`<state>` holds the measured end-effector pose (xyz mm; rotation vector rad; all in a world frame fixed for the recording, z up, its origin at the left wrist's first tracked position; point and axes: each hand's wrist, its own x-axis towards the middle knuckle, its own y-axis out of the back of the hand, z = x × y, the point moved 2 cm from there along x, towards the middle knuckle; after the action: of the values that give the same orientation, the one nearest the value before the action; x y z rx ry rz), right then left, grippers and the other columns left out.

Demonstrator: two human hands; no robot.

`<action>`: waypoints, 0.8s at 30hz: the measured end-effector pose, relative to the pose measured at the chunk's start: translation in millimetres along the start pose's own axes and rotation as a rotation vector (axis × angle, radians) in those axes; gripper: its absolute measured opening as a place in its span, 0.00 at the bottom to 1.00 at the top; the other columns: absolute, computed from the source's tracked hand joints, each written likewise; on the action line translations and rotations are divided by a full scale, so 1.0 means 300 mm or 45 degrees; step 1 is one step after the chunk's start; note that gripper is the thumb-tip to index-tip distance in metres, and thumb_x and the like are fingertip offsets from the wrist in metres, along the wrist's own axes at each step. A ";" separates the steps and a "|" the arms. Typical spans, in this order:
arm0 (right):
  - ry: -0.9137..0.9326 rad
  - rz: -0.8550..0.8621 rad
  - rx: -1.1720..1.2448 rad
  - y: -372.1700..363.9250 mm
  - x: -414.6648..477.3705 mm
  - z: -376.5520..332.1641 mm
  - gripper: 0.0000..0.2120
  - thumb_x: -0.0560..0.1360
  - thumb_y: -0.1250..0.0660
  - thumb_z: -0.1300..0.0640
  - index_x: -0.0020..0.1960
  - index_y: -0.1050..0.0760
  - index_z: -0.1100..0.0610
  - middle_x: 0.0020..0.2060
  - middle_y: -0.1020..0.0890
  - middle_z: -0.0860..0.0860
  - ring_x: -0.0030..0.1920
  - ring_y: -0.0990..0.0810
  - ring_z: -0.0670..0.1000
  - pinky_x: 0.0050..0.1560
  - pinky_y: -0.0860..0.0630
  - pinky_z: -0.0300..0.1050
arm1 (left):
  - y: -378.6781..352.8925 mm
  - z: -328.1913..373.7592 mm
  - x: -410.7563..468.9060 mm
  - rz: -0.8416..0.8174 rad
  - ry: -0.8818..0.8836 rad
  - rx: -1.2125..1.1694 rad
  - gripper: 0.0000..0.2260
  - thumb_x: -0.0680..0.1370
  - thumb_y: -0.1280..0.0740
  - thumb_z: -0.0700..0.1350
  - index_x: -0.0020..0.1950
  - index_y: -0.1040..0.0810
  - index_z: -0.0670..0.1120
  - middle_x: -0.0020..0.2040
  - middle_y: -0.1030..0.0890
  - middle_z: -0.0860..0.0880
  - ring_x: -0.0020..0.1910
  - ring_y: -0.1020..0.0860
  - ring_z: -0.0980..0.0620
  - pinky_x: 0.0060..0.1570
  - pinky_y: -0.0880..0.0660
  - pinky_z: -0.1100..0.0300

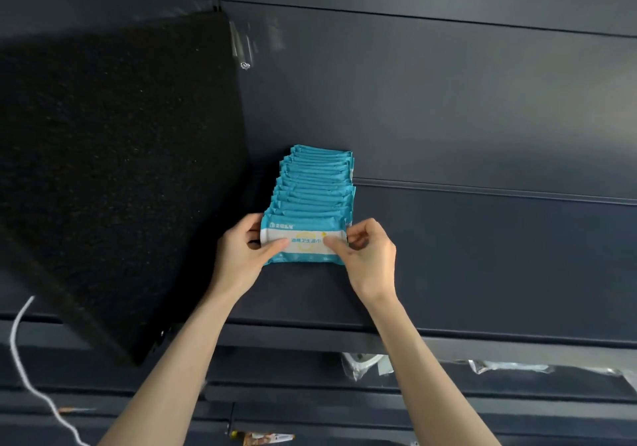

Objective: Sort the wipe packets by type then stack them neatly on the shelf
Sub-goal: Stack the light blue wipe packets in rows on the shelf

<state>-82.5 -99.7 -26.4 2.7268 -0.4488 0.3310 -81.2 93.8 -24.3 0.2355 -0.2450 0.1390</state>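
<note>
A row of teal wipe packets (pixel 315 183) stands on edge on a dark blue shelf (pixel 482 256), running from near its front edge back toward the rear panel. The front packet (pixel 305 242) faces the camera, teal and white with printed lettering. The left hand (pixel 241 256) grips its left end and the right hand (pixel 365 256) grips its right end, thumbs pressed on its face. A black speckled board (pixel 113 177) stands just left of the row. A white cord (pixel 31 370) hangs below the shelf's left end.
</note>
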 end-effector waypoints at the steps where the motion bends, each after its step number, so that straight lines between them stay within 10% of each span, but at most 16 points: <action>1: 0.023 0.013 -0.051 -0.002 -0.003 0.001 0.15 0.67 0.22 0.55 0.41 0.30 0.53 0.40 0.24 0.49 0.39 0.26 0.49 0.42 0.24 0.46 | 0.000 -0.004 0.003 0.005 -0.016 0.022 0.15 0.70 0.26 0.37 0.55 0.22 0.46 0.47 0.17 0.54 0.46 0.19 0.60 0.41 0.23 0.68; 7: 0.093 -0.188 -0.209 -0.003 -0.020 0.013 0.42 0.68 0.23 0.54 0.74 0.43 0.49 0.66 0.32 0.46 0.66 0.30 0.49 0.65 0.29 0.50 | 0.002 -0.036 0.014 0.055 -0.059 0.192 0.28 0.66 0.22 0.41 0.62 0.30 0.50 0.60 0.25 0.51 0.53 0.25 0.64 0.48 0.28 0.72; 11: 0.093 -0.256 -0.256 -0.009 -0.023 0.016 0.42 0.71 0.26 0.54 0.76 0.47 0.46 0.67 0.28 0.45 0.66 0.28 0.48 0.64 0.28 0.54 | -0.009 -0.044 0.026 -0.064 -0.020 0.208 0.40 0.67 0.22 0.42 0.74 0.39 0.49 0.65 0.26 0.52 0.62 0.26 0.55 0.62 0.28 0.56; 24: 0.134 -0.226 -0.584 -0.012 -0.014 -0.017 0.38 0.74 0.30 0.49 0.76 0.48 0.49 0.66 0.27 0.47 0.62 0.25 0.52 0.58 0.26 0.53 | -0.027 -0.022 0.052 -0.082 -0.117 0.290 0.33 0.68 0.24 0.41 0.70 0.33 0.51 0.59 0.22 0.55 0.57 0.23 0.57 0.57 0.25 0.57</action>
<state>-85.9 -93.4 -24.0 2.2688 -0.2177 0.2817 -63.5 89.4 -28.3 0.4764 -0.3129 0.0924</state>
